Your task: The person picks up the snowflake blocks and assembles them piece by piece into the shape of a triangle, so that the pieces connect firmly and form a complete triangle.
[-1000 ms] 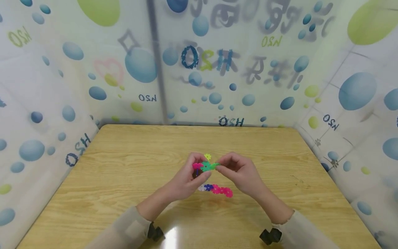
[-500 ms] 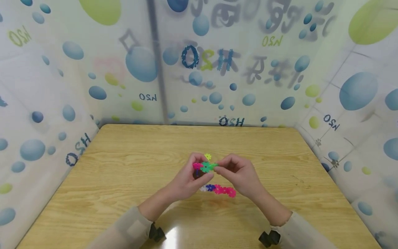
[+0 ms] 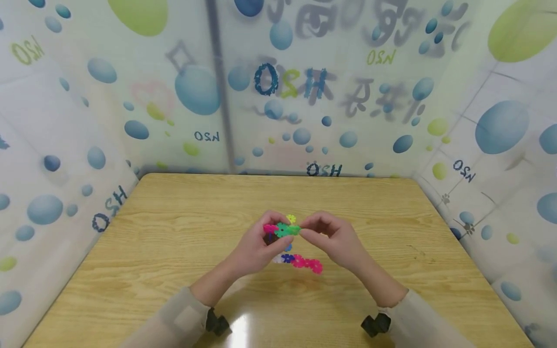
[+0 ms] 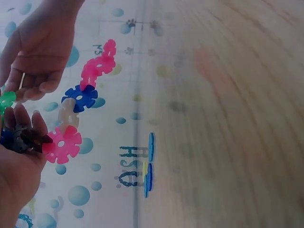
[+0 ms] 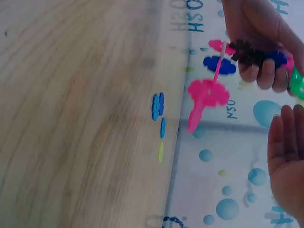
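A chain of interlocking flower-shaped plastic discs hangs above the table, held in both hands. My left hand (image 3: 252, 249) grips its middle, around black and dark blue discs (image 5: 276, 58). At the upper end, my right hand (image 3: 332, 237) pinches a light green disc (image 3: 293, 230), joined to a teal-green disc (image 3: 282, 230) and then a pink one (image 3: 270, 228). The other end dangles free below the left hand, with a pink disc (image 4: 62, 144), a white disc (image 4: 69, 114), a blue disc (image 4: 80, 97) and several pink discs (image 3: 311, 264). The right fingertips partly hide the light green disc.
Loose discs lie on the wooden table (image 3: 174, 217) beyond the hands: a yellow disc (image 3: 291, 219), a light blue disc (image 3: 288, 247) and other blue discs (image 4: 151, 147). Printed curtains (image 3: 278, 125) stand behind the table and along both sides.
Both hands and the chain have shifted slightly left and up. The green end has turned a little, and a light blue disc on the table now shows below the left thumb.
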A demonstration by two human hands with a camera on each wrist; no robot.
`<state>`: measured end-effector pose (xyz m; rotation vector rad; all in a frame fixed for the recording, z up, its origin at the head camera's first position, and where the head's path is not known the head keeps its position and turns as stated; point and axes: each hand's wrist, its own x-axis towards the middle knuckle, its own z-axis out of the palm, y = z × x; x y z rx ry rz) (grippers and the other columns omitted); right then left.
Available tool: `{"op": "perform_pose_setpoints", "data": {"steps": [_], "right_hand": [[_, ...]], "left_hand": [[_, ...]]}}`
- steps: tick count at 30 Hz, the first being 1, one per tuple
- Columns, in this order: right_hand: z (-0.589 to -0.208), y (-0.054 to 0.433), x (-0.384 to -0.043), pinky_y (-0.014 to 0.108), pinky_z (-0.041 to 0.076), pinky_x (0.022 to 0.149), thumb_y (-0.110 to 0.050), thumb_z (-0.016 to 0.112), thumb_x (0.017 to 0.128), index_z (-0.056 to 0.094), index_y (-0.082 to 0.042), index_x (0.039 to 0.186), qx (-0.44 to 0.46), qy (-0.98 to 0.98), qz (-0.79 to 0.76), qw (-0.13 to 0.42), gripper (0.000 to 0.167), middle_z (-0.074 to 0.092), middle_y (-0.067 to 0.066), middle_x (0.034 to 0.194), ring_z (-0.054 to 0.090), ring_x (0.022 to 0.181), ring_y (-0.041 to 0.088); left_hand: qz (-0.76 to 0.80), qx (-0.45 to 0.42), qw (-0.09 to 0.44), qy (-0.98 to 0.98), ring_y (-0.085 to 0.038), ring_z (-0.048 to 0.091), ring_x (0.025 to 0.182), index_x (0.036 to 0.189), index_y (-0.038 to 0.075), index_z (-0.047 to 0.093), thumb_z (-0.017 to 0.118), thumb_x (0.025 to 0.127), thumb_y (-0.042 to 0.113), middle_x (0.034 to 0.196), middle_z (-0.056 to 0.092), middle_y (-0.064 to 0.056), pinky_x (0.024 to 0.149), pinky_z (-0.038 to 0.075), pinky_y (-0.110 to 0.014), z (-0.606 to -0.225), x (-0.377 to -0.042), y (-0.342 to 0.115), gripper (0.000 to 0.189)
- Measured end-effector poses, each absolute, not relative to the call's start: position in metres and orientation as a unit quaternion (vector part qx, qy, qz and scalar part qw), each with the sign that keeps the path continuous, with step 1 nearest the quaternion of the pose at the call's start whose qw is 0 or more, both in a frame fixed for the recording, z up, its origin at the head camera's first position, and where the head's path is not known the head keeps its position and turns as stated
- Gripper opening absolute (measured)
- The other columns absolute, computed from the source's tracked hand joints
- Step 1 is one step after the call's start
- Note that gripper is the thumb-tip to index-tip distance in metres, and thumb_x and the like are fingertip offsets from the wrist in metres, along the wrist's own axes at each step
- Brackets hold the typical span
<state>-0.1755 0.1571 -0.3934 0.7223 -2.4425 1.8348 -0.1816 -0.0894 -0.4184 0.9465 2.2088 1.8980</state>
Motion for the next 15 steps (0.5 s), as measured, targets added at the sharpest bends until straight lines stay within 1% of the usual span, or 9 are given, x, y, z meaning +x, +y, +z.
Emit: {"op": "perform_pose_setpoints", "data": {"steps": [3,5,8,9,12,15], "right_hand": [[-0.395,0.161,-0.183,0.028,0.063,0.086,-0.017,0.071,0.108,0.076,-0.009,0.115,0.218,-0.778,0.590,-0.013,0.012,0.076,0.014,0.111,0.072,0.094,0.017],[-0.398,0.162,-0.190,0.031,0.063,0.088,-0.021,0.069,0.110,0.076,-0.008,0.115,0.207,-0.786,0.582,-0.027,0.016,0.076,0.015,0.110,0.072,0.096,0.022],[-0.409,0.162,-0.204,0.037,0.063,0.088,-0.029,0.070,0.110,0.077,-0.011,0.117,0.192,-0.810,0.551,-0.066,0.021,0.076,0.013,0.109,0.071,0.097,0.030],[-0.413,0.161,-0.209,0.038,0.063,0.088,-0.032,0.070,0.109,0.077,-0.012,0.118,0.190,-0.819,0.535,-0.082,0.023,0.076,0.011,0.110,0.071,0.098,0.030],[-0.430,0.159,-0.225,0.037,0.060,0.088,-0.034,0.072,0.108,0.078,-0.015,0.118,0.195,-0.840,0.489,-0.130,0.023,0.076,0.006,0.112,0.068,0.101,0.026],[-0.444,0.155,-0.237,0.032,0.057,0.089,-0.032,0.075,0.106,0.078,-0.016,0.115,0.200,-0.856,0.450,-0.160,0.018,0.075,0.002,0.113,0.065,0.103,0.019]], "left_hand": [[0.620,0.306,0.030,0.722,-0.010,0.052,0.071,0.132,0.004,0.054,0.068,0.108,0.006,0.097,0.061,-0.006,0.062,0.047,-0.019,-0.417,-0.182,-0.095,0.028],[0.621,0.305,0.024,0.722,-0.010,0.053,0.073,0.132,0.005,0.055,0.068,0.107,0.005,0.099,0.062,-0.006,0.062,0.048,-0.019,-0.416,-0.182,-0.098,0.028],[0.620,0.305,0.015,0.723,-0.011,0.051,0.071,0.131,0.006,0.056,0.068,0.107,0.005,0.096,0.060,-0.006,0.061,0.047,-0.019,-0.416,-0.183,-0.102,0.027],[0.621,0.305,0.014,0.722,-0.011,0.051,0.071,0.131,0.006,0.056,0.068,0.107,0.005,0.095,0.060,-0.006,0.061,0.046,-0.020,-0.416,-0.183,-0.103,0.027],[0.622,0.304,0.012,0.721,-0.011,0.051,0.071,0.130,0.006,0.057,0.069,0.106,0.004,0.094,0.059,-0.006,0.061,0.047,-0.020,-0.416,-0.182,-0.105,0.027],[0.623,0.306,0.015,0.720,-0.012,0.055,0.075,0.130,0.005,0.057,0.069,0.106,0.004,0.099,0.061,-0.007,0.065,0.051,-0.020,-0.415,-0.182,-0.105,0.026]]}}
